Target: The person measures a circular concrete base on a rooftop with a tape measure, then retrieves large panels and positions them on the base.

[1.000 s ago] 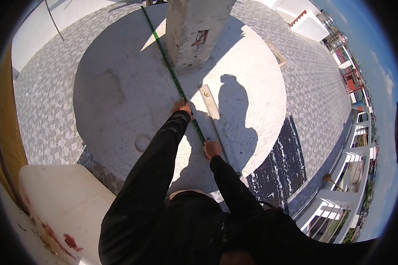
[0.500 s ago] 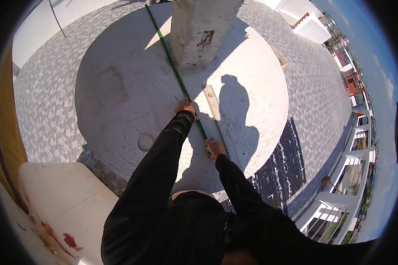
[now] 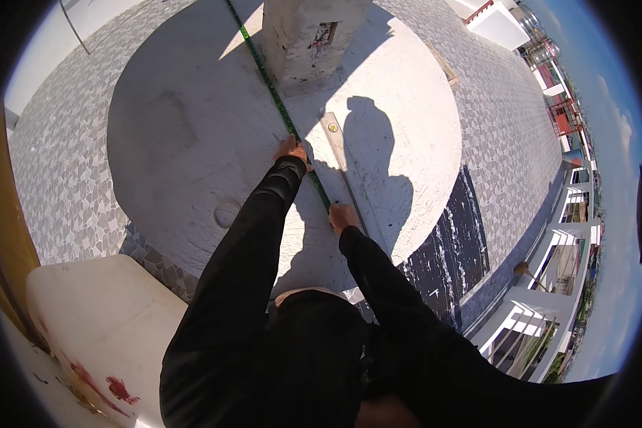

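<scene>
A long green tape measure (image 3: pixel 275 96) is stretched across the round concrete slab (image 3: pixel 150 153), passing the left side of a square pillar (image 3: pixel 301 53). My left hand (image 3: pixel 292 151) is closed on the tape partway along, its fingers partly hidden by the sleeve. Nearer to me, my right hand (image 3: pixel 343 216) grips the tape's near end; whether a case sits in the palm is hidden. Just right of the tape lies a metal spirit level (image 3: pixel 339 146) with a yellow vial, its lower part beside my right hand.
A coiled ring of wire or cord (image 3: pixel 227 213) lies on the slab at left. Black sheeting (image 3: pixel 453 242) is at the slab's right edge, and a pale stained container (image 3: pixel 107 303) stands at lower left. Patterned tiles (image 3: pixel 506 135) surround the slab; a white railing (image 3: pixel 528 324) borders the right.
The whole scene has shifted up and slightly left as my head moved. Both hands keep nearly the same places on the tape, and the spirit level lies unmoved.
</scene>
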A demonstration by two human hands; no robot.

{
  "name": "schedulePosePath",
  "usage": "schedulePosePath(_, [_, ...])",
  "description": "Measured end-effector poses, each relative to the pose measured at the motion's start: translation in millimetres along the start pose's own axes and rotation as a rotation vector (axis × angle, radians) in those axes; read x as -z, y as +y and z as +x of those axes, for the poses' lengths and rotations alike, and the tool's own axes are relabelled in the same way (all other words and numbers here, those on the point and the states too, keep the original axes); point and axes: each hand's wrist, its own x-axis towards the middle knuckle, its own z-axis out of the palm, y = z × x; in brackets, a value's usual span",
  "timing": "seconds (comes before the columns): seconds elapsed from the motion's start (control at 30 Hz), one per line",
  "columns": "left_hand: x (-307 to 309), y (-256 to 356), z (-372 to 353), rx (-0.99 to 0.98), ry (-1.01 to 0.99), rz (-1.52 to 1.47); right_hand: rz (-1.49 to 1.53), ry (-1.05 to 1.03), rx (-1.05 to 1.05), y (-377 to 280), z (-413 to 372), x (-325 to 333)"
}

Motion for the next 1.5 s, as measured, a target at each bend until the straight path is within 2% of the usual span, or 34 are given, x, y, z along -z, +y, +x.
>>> schedulePosePath(0.07, [2.0, 0.4, 0.2, 0.0, 0.002, 0.014, 0.0, -0.017, 0.026, -9.0, -12.8, 13.4])
schedulePosePath(0.17, [-0.5, 2.0, 3.7, 0.038, -0.007, 0.03, 0.033, -0.112, 0.104, 18.7, -34.3, 27.2])
schedulePosePath(0.23, [-2.1, 1.3, 2.9, 0.02, 0.021, 0.041, 0.105, 0.073, 0.239, 68.4, -46.7, 12.9])
schedulePosePath(0.43, [-4.0, 2.8, 10.2, 0.027, -0.038, 0.079, 0.087, 0.072, 0.184, 194.0, -143.1, 36.2])
schedulePosePath(0.53, [-9.4, 6.5, 7.5, 0.026, 0.047, 0.121, 0.1, 0.037, 0.146, 279.0, -175.3, 30.0])
schedulePosePath(0.6, [-22.8, 3.9, 27.7, -0.029, 0.114, 0.145, 0.184, -0.003, 0.048, 292.3, -195.7, 40.0])
schedulePosePath(0.63, [-33.4, -5.8, 43.7, -0.08, 0.153, 0.166, 0.133, 0.116, 0.136, 306.5, -197.1, 30.0])
schedulePosePath(0.7, [-51.2, -22.1, 78.4, -0.181, 0.242, 0.235, 0.191, 0.057, 0.049, 303.1, -198.4, 29.3])
schedulePosePath(0.73, [-38.4, -11.5, 58.0, -0.121, 0.158, 0.134, 0.156, 0.073, 0.024, 299.0, -198.1, 26.7])
schedulePosePath(0.77, [-41.2, -11.2, 62.9, -0.149, 0.231, 0.274, 0.151, 0.141, 0.034, 293.8, -199.7, 23.5])
schedulePosePath(0.9, [-40.3, -12.2, 52.7, -0.213, 0.283, 0.314, 0.158, 0.118, -0.031, 301.0, -187.0, 7.0])
schedulePosePath(0.97, [-40.9, -15.4, 60.4, -0.169, 0.25, 0.274, 0.175, 0.153, -0.003, 300.4, -187.1, 6.9])
schedulePosePath(1.07, [-45.5, -19.8, 73.6, -0.196, 0.282, 0.298, 0.228, 0.134, -0.041, 292.8, -185.9, 12.6])
schedulePosePath(1.2, [-47.2, -22.6, 78.8, -0.198, 0.292, 0.315, 0.187, 0.208, -0.074, 283.4, -178.1, 3.5])
schedulePosePath(1.5, [-48.8, -21.7, 73.1, -0.202, 0.283, 0.351, 0.181, 0.223, -0.233, 276.1, -163.4, -5.3])
